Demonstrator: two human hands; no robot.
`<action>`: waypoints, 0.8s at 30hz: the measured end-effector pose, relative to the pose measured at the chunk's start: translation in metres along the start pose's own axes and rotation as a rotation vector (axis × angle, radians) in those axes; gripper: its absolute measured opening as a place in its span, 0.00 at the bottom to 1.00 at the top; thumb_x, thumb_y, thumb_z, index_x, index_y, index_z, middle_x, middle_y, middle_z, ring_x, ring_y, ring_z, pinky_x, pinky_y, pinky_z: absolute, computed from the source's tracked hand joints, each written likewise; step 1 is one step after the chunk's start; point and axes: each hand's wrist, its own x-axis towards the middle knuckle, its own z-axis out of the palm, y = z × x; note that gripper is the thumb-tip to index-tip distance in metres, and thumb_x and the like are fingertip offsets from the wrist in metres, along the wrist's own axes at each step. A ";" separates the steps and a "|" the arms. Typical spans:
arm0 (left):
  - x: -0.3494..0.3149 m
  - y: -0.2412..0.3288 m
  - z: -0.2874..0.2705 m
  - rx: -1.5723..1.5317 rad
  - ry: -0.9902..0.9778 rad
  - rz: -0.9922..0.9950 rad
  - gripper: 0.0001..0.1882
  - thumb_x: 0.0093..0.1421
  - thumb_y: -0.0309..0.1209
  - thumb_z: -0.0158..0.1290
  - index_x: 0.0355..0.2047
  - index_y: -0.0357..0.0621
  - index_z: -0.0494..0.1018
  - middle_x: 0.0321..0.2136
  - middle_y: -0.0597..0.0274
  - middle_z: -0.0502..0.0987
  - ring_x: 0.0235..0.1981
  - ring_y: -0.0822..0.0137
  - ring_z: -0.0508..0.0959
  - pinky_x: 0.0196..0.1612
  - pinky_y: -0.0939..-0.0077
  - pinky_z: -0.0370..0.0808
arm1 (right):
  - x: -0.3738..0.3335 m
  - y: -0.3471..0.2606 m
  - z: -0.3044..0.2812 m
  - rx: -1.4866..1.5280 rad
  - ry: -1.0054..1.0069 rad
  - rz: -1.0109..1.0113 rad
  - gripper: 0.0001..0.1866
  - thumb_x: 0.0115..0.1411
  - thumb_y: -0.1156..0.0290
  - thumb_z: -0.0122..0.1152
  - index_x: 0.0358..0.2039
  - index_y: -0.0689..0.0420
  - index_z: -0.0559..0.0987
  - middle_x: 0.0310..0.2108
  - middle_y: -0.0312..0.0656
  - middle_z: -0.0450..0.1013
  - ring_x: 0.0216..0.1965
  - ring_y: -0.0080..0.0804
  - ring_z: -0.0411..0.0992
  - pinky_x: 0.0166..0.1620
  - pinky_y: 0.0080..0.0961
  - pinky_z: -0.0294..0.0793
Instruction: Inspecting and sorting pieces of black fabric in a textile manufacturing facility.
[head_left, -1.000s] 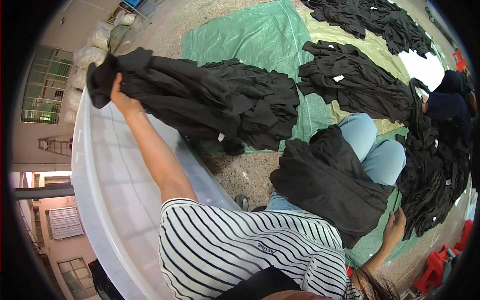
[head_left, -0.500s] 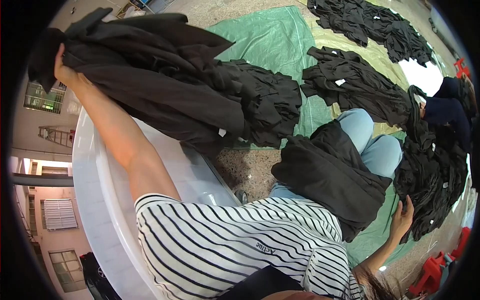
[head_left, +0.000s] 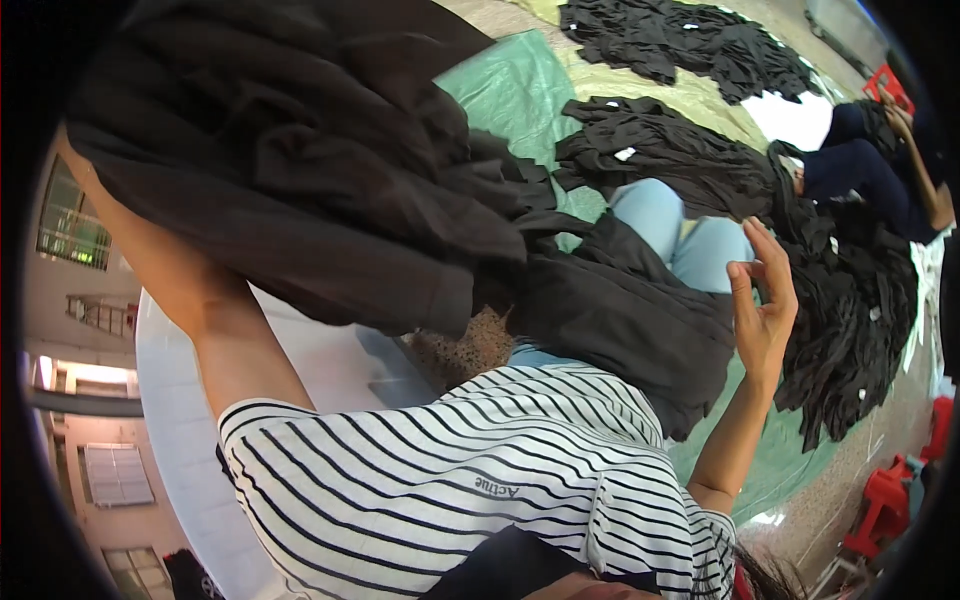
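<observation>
So some dark cloth (head_left: 290, 180) is hanging raised, hiding the left hand, grip I can't tell, the right hand (head_left: 768, 322) is hovering, fingers apart, and heaps (head_left: 850, 310) are lying unlifted right

The floor (head_left: 465, 350) is speckled, the wall (head_left: 55, 285) pale, the window (head_left: 72, 222) apparently barred.

at your ten o'clock, the black garment (head_left: 300, 190) is matt, softly creased cloth; at twelve, the green sheet (head_left: 520, 85) is crinkled plastic with a sheen; at eight, the white surface (head_left: 325, 365) looks like smooth, glossy plastic; at two, your jeans (head_left: 650, 220) are matt denim.
</observation>
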 end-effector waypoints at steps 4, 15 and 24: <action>-0.026 0.015 0.131 0.016 -0.383 -0.071 0.29 0.54 0.41 0.57 0.47 0.27 0.71 0.43 0.35 0.76 0.45 0.46 0.77 0.52 0.63 0.75 | -0.023 0.027 -0.051 0.009 0.202 0.034 0.20 0.61 0.75 0.61 0.54 0.58 0.75 0.53 0.40 0.73 0.38 0.19 0.72 0.43 0.17 0.71; -0.190 -0.141 0.281 0.163 -1.009 0.157 0.41 0.52 0.53 0.59 0.63 0.52 0.61 0.65 0.49 0.56 0.67 0.51 0.56 0.63 0.38 0.50 | -0.230 0.151 -0.166 -0.232 0.780 0.642 0.19 0.63 0.67 0.60 0.52 0.63 0.76 0.44 0.42 0.75 0.37 0.24 0.74 0.37 0.21 0.77; -0.185 -0.331 0.225 0.180 -0.750 -0.779 0.38 0.64 0.63 0.35 0.59 0.45 0.67 0.61 0.49 0.65 0.65 0.50 0.59 0.63 0.57 0.55 | 0.002 0.074 -0.066 -0.407 0.380 0.178 0.16 0.64 0.72 0.58 0.52 0.59 0.77 0.45 0.36 0.76 0.40 0.20 0.72 0.44 0.15 0.69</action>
